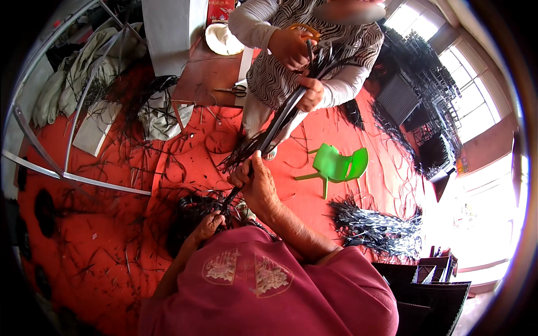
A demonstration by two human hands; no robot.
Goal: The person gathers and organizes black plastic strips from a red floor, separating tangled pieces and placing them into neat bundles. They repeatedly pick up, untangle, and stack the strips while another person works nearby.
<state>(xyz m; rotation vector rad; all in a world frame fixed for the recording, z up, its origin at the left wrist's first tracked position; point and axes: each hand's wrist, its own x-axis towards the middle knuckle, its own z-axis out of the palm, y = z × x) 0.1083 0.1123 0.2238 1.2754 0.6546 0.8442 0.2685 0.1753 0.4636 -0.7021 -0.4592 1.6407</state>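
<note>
A bundle of long, flat black strips (284,113) slants between me and a person standing opposite. My right hand (255,183) is closed around its near part, thumb uppermost. Lower and closer to my body, my left hand (210,225) is closed on black strips beside a dark tangle (193,215); its fingers are partly hidden. The other person's one hand (310,93) grips the bundle higher up. In that person's other hand (291,49) are orange-handled scissors (304,29), close to the strips' upper ends.
A green plastic chair (339,164) stands at the right on the red floor (101,190), which is littered with strip scraps. Beyond my right arm lies a pile of strips (381,227). Black scissors (232,90) rest on a red-brown surface. A curved metal frame (68,140) rises at left.
</note>
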